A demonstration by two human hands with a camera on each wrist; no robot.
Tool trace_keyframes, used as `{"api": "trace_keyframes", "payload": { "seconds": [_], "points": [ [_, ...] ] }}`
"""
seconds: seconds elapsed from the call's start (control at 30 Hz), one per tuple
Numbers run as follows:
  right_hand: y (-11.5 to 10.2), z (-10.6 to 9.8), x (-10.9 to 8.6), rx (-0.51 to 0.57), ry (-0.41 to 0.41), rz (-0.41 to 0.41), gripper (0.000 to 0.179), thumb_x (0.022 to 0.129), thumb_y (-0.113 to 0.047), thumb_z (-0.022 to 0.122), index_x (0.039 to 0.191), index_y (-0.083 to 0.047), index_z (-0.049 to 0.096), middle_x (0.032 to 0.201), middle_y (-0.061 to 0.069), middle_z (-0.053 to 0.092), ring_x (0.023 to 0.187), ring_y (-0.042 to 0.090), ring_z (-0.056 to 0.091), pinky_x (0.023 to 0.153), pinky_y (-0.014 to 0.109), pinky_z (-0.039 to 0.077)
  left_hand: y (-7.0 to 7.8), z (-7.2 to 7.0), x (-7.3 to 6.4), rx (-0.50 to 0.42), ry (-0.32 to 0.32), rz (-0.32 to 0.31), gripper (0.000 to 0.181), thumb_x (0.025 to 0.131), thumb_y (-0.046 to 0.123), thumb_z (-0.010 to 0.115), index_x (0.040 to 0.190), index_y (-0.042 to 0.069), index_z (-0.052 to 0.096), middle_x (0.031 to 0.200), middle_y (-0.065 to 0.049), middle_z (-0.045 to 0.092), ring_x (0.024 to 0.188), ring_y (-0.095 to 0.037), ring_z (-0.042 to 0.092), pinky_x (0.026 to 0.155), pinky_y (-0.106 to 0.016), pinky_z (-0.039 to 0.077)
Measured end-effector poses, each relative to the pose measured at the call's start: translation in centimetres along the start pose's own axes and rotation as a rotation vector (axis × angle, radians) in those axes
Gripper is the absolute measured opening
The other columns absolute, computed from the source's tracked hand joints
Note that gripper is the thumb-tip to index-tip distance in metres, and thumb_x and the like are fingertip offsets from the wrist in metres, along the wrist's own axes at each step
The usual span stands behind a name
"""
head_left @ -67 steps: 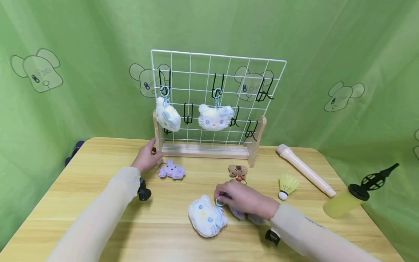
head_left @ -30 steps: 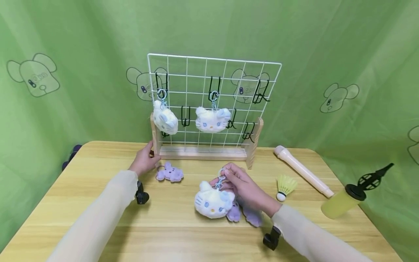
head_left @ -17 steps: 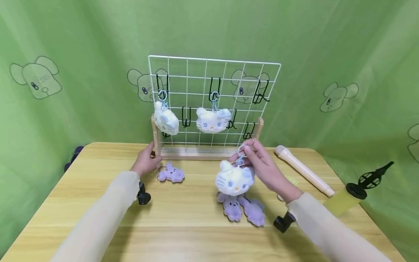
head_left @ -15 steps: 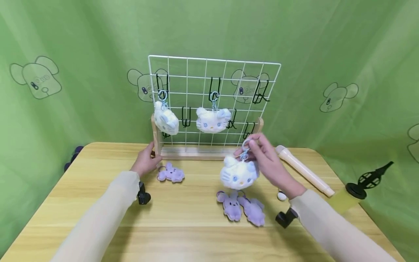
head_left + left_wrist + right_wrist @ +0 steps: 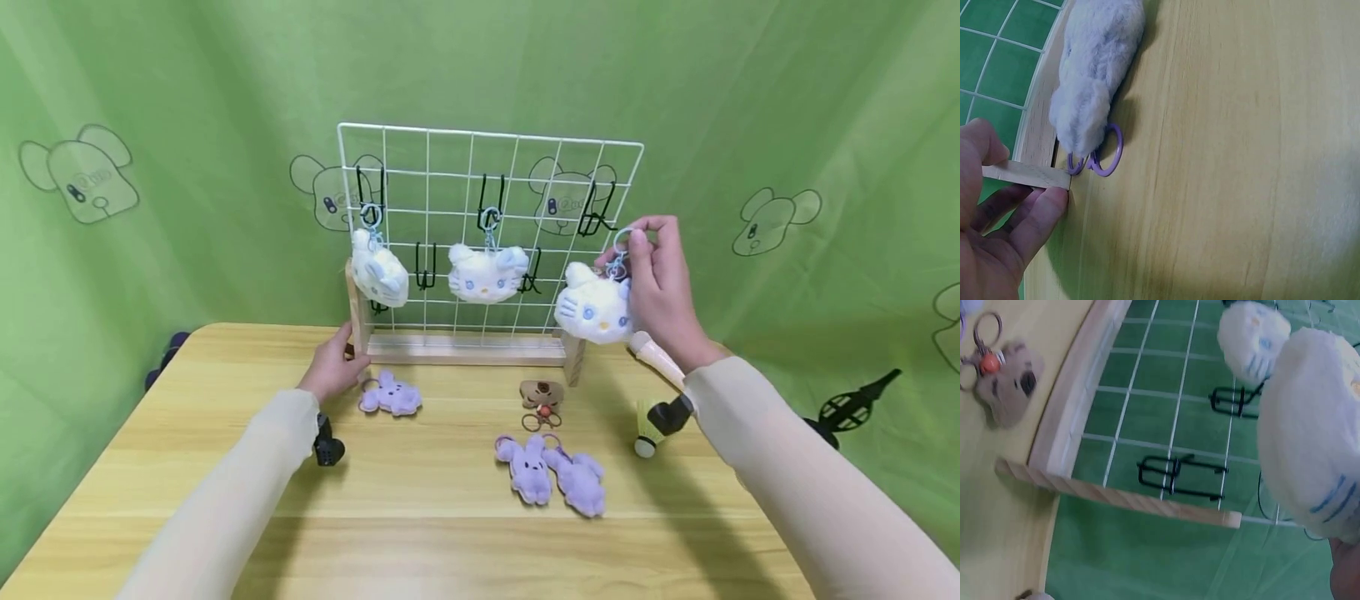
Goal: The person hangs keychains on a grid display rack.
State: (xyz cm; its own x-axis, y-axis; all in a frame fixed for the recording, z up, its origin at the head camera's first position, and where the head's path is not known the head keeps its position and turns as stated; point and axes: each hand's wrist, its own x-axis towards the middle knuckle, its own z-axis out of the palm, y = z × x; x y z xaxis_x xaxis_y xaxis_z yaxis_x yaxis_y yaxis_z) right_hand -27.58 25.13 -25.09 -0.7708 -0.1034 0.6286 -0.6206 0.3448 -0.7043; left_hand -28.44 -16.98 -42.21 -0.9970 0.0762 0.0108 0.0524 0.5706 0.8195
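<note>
My right hand (image 5: 663,287) pinches the blue ring of a white cat-face plush keychain (image 5: 596,307), which hangs in the air before the right side of a white wire grid rack (image 5: 468,333). In the right wrist view this plush (image 5: 1310,425) fills the right edge. My left hand (image 5: 330,364) grips the rack's left wooden upright (image 5: 1032,174), thumb on one side and fingers on the other. Two similar cat plushes (image 5: 381,271) (image 5: 487,273) hang from black hooks at the rack's left and middle. A black hook (image 5: 597,212) at upper right is bare, just left of my right fingertips.
A purple plush keychain (image 5: 392,394) lies near my left hand. Two more purple ones (image 5: 529,471) (image 5: 582,483) and a brown plush keychain (image 5: 542,395) lie on the wooden table (image 5: 420,542). Under my right arm are a yellow shuttlecock (image 5: 647,423) and a pale pink stick (image 5: 656,358), partly covered.
My right hand has picked the white cat plush up from the table and carried it up and right to the rack's right side. The left hand has stayed on the upright.
</note>
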Motion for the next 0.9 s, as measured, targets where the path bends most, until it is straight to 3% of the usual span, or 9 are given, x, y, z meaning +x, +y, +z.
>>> {"api": "trace_keyframes", "payload": {
  "seconds": [0.4, 0.7, 0.9],
  "points": [
    [1.4, 0.6, 3.4, -0.133, -0.016, 0.078, 0.024, 0.113, -0.026, 0.034, 0.125, -0.007, 0.042, 0.103, 0.005, 0.058, 0.089, 0.005, 0.067, 0.073, 0.015, 0.060, 0.1, -0.1, 0.1, -0.008, 0.001, -0.001, 0.078, 0.100, 0.004, 0.061, 0.166, 0.002, 0.019, 0.130, -0.037, 0.060, 0.095, -0.034, 0.067, 0.072, -0.029, 0.065],
    [2.6, 0.8, 5.0, -0.238, -0.002, 0.134, 0.022, 0.112, -0.034, 0.035, 0.122, -0.014, 0.041, 0.089, -0.001, 0.064, 0.084, -0.003, 0.062, 0.074, 0.012, 0.056, 0.2, 0.0, 0.2, -0.014, -0.002, 0.005, 0.078, 0.100, 0.006, 0.061, 0.166, 0.002, 0.020, 0.131, -0.036, 0.060, 0.096, -0.034, 0.068, 0.072, -0.030, 0.065],
    [3.2, 1.6, 5.3, -0.238, 0.048, 0.171, 0.022, 0.111, -0.038, 0.039, 0.119, -0.018, 0.041, 0.079, -0.008, 0.059, 0.075, 0.002, 0.061, 0.067, 0.015, 0.053, -0.1, -0.2, 0.2, -0.007, 0.002, -0.001, 0.078, 0.100, 0.006, 0.061, 0.166, 0.003, 0.020, 0.129, -0.036, 0.060, 0.094, -0.033, 0.067, 0.071, -0.030, 0.065]
  ]
}}
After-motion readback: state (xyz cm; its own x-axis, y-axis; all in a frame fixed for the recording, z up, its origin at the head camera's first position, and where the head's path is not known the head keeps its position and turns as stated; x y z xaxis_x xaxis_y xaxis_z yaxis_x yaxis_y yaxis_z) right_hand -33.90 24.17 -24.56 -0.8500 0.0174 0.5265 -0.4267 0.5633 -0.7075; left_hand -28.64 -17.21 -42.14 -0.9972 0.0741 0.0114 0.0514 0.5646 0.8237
